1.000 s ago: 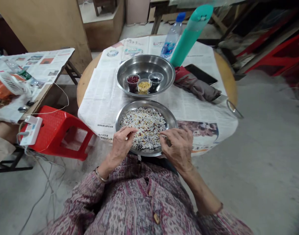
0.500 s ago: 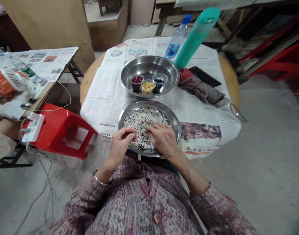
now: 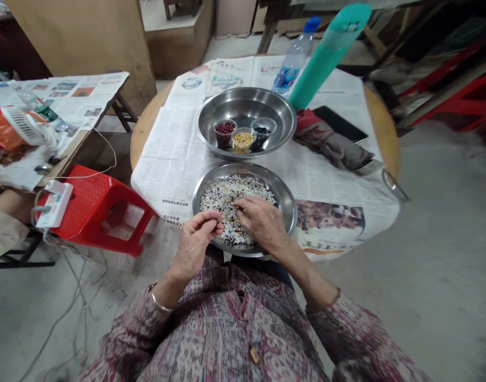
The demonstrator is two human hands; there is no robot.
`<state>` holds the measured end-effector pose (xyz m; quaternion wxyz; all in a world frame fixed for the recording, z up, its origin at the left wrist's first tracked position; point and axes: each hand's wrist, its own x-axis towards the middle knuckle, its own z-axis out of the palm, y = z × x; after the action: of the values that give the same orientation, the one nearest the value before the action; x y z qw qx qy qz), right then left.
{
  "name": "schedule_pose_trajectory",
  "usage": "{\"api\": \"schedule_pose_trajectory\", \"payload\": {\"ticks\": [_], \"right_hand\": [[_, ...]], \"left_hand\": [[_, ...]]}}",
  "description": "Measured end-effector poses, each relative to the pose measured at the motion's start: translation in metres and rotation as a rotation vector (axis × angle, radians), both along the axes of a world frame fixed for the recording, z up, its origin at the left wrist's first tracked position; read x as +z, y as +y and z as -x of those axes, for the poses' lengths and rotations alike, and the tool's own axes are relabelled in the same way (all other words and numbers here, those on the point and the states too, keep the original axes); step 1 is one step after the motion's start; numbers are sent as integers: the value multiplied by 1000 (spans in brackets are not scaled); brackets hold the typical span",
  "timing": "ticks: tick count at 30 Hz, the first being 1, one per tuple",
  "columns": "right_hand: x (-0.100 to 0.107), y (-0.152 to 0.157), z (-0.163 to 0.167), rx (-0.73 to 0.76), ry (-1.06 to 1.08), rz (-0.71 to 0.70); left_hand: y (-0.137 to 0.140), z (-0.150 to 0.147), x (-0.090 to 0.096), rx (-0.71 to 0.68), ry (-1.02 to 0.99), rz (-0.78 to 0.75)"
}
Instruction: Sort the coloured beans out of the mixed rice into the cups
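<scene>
The left hand (image 3: 193, 241), thumb and fingertips pressed together, is at the near-left rim of a shallow, round, silver metal basin (image 3: 286, 201); whether it pinches anything is unclear. Mixed white, black, red and yellow grains (image 3: 229, 190) lie in the basin, just beyond and right of those fingertips. The right hand (image 3: 263, 220), fingers bent, is over the grains' right side; its grip is hidden.

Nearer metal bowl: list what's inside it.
White rice-like grains mixed with red and yellow beans and black bits. The right hand hides some of the mix, the left hand part of the bowl's rim. The floor under the mix cannot be seen.
</scene>
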<state>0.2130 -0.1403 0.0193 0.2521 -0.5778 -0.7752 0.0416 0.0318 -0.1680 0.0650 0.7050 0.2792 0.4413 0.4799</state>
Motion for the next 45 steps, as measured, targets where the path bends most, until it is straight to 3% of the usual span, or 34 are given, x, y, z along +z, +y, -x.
{"api": "schedule_pose_trajectory", "payload": {"ticks": [6, 19, 31, 45], "right_hand": [[-3, 8, 7, 66, -100, 56], [-7, 4, 5, 25, -124, 61], [-7, -3, -13, -88, 35, 24], [-13, 4, -11, -8, -8, 26]], "left_hand": [[-1, 2, -5, 7, 7, 13], [-1, 2, -6, -5, -9, -2], [0, -2, -5, -45, 0, -24], [0, -2, -7, -32, -5, -6]]}}
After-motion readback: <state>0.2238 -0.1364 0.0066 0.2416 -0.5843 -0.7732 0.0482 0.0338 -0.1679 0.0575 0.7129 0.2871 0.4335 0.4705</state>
